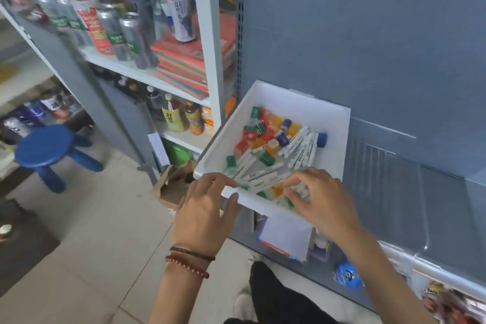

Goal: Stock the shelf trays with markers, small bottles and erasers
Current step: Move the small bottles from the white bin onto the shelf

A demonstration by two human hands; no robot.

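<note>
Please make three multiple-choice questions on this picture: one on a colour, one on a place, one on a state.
1. What colour is the tray? A red B white C black
2. Where does the stool stand? A on the floor B in the tray C on a shelf
3. What does the left hand do? A hangs free B holds a can C grips the tray's rim
Answers: 1 B, its walls are white; 2 A, its legs rest on the floor; 3 C, its fingers curl over the rim.

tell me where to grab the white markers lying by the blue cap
Pinch the white plastic markers across their barrels at mid-length, coming from above: they lie flat, side by side, and the walls of the white plastic bin block the sides.
</note>
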